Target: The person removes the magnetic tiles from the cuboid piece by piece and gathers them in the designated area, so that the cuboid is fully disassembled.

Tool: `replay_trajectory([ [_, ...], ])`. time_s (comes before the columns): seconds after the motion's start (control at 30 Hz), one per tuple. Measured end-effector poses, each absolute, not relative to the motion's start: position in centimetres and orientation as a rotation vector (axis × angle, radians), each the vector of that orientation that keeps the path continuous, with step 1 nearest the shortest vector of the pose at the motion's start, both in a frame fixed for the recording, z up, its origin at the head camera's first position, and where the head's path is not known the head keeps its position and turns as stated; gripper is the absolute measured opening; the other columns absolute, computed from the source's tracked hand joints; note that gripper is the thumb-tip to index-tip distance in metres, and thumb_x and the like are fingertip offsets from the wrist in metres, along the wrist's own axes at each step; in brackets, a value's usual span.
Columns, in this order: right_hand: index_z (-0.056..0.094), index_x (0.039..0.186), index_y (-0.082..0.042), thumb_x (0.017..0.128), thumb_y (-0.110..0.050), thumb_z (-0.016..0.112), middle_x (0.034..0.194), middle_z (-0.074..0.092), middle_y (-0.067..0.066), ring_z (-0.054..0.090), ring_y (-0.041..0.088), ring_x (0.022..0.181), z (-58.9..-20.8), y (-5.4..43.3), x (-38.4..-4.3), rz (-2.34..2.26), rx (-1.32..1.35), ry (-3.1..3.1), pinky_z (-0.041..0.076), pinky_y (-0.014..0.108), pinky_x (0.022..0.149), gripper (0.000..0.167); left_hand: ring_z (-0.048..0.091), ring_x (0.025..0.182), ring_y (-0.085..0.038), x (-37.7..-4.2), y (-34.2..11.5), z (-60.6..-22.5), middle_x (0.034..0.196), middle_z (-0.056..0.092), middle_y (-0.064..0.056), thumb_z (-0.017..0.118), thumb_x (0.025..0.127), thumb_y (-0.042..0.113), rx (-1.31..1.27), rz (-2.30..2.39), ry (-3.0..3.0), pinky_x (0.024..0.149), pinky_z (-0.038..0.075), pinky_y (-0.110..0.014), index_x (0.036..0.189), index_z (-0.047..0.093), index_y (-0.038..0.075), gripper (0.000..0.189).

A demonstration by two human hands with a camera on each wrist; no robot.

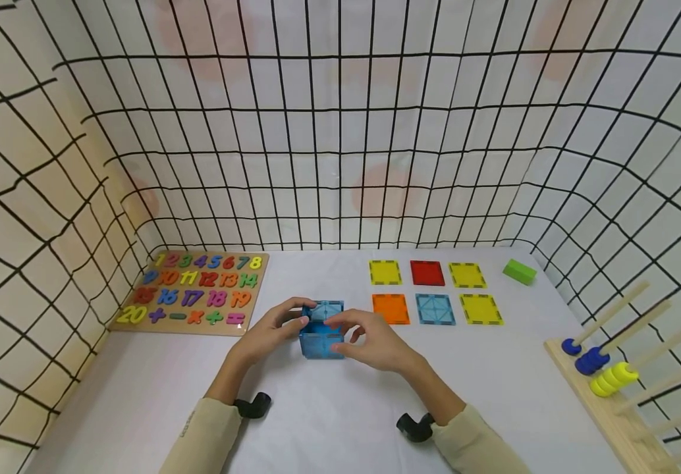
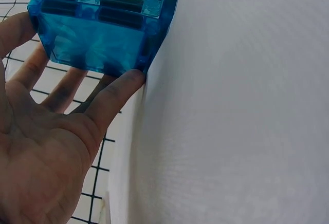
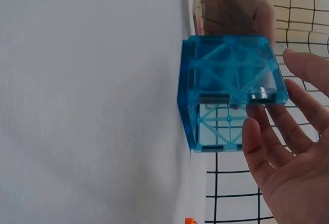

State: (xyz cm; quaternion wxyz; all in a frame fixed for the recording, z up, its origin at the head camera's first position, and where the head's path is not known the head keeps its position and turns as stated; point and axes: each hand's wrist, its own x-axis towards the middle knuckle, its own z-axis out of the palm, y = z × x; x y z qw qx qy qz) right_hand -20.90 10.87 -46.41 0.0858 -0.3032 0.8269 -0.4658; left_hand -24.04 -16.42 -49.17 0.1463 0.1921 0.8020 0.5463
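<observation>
A small box of see-through blue magnetic tiles [image 1: 321, 347] stands on the white table in front of the person, with a dark open gap between its front and back parts in the head view. The left hand [image 1: 267, 336] holds it from the left, thumb and forefinger at the upper left edge. In the left wrist view its fingertips meet the corners of the blue box [image 2: 92, 41]. From the right, the right hand [image 1: 379, 342] grips the box, thumb at the front right corner, forefinger at the top. The right wrist view shows curved fingers beside the box's tiles [image 3: 231, 70].
Loose square tiles, including an orange one [image 1: 390, 309] and a red one [image 1: 427, 272], lie in two rows behind the right hand. A number board [image 1: 257, 283] lies left, a green block [image 1: 519, 271] back right, a peg abacus [image 1: 577, 395] at right. Black netting surrounds the table.
</observation>
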Motion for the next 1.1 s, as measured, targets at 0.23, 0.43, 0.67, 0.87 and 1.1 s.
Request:
replay_trajectory([
  [0.23,0.067,0.134,-0.014,0.096,-0.023,0.074,0.131,0.070,-0.002,0.059,0.018,0.107,-46.5,9.5,-20.8,-1.352,-0.957,2.474,0.058,0.039,0.088,0.040,0.037,0.149,-0.044,-24.1,-16.6,-49.2,0.157,0.046,-0.001,0.056,0.106,0.041,0.561,1.572,2.314,0.114,0.040,-0.067,0.140,0.056,0.034,0.035],
  [0.43,0.069,0.132,-0.023,0.098,-0.020,0.071,0.121,0.070,-0.011,0.056,0.013,0.098,-46.7,8.7,-20.7,-1.288,-0.940,2.519,0.053,0.027,0.077,0.034,0.036,0.149,-0.046,-24.1,-16.6,-49.1,0.158,0.046,-0.002,0.055,0.106,0.038,0.602,1.582,2.309,0.112,0.041,-0.068,0.142,0.056,0.029,0.036],
  [0.67,0.069,0.131,-0.027,0.100,-0.019,0.069,0.113,0.069,-0.011,0.056,0.011,0.094,-46.4,8.3,-20.6,-1.177,-0.951,2.582,0.049,0.023,0.074,0.032,0.040,0.147,-0.044,-24.3,-16.5,-49.1,0.155,0.048,-0.005,0.057,0.105,0.039,0.593,1.580,2.304,0.111,0.044,-0.065,0.141,0.056,0.029,0.037],
  [0.87,0.066,0.136,-0.025,0.101,-0.018,0.066,0.121,0.069,-0.010,0.058,0.009,0.102,-46.3,8.5,-20.4,-1.117,-1.006,2.627,0.053,0.026,0.087,0.036,0.041,0.147,-0.044,-24.3,-16.4,-49.3,0.155,0.048,-0.007,0.057,0.106,0.036,0.602,1.590,2.286,0.110,0.046,-0.063,0.141,0.055,0.026,0.037],
  [1.1,0.059,0.144,-0.035,0.103,-0.019,0.064,0.135,0.066,-0.005,0.062,0.015,0.114,-45.9,9.0,-20.1,-1.008,-0.955,2.745,0.055,0.040,0.100,0.045,0.041,0.147,-0.045,-24.2,-16.4,-49.1,0.157,0.046,-0.008,0.057,0.106,0.036,0.599,1.577,2.309,0.110,0.045,-0.064,0.140,0.054,0.027,0.036],
])
